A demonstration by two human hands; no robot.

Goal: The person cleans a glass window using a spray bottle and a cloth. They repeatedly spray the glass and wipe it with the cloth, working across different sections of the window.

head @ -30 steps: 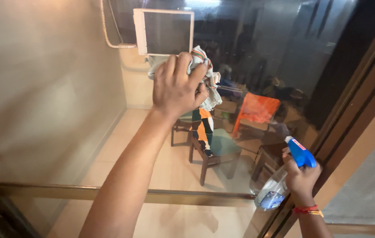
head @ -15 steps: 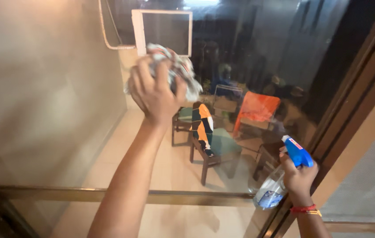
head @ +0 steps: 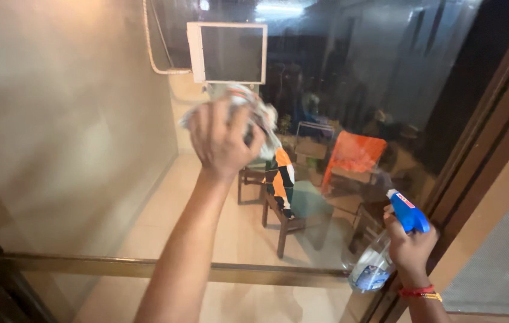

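You are wiping the glass (head: 87,149).
Left hand (head: 223,139) is gripping the cloth (head: 254,113); right hand (head: 408,245) is clutching the spray bottle (head: 386,251); next needs steady pressure.

- Two hands: left hand (head: 221,140) above and left of the spray bottle (head: 386,251), right hand (head: 411,248) around it.
- One spray bottle.
- One crumpled cloth (head: 254,116), well above and left of the bottle.
- One white-framed panel (head: 227,52), higher still.
- One orange chair (head: 353,155), above the bottle.
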